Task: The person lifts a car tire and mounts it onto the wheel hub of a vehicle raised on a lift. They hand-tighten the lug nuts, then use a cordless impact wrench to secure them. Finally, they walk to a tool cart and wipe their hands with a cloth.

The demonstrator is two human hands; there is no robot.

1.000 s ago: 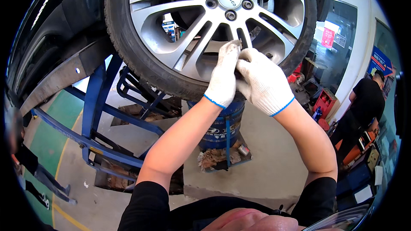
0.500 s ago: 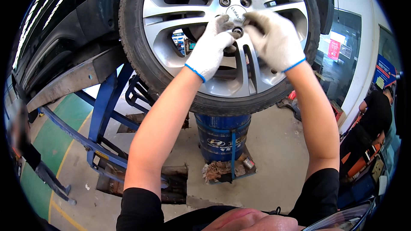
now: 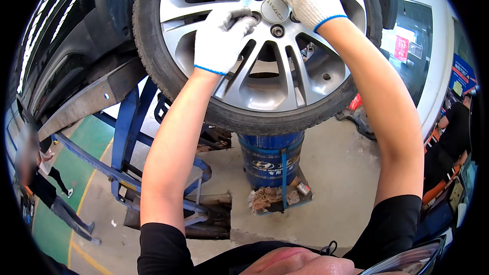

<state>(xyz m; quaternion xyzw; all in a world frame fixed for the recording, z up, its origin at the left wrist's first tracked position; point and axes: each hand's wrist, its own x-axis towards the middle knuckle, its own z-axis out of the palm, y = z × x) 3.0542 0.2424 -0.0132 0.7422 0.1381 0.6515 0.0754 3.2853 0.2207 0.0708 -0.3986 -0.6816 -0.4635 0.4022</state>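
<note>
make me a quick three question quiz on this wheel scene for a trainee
1. Which colour edges the glove cuffs? a) red b) blue c) yellow
2. True or false: the right hand is higher in the picture than the left hand.
3. Fill in: below the wheel in the picture stands a blue ____.

Key: 1. b; 2. true; 3. drum

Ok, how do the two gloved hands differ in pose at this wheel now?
The left hand is just left of the silver center cap; the right hand is to its upper right. The left hand's fingers point up and rightward, the right hand's up and leftward. The left hand sits lower than the right. Both wear white gloves edged in blue.
</note>
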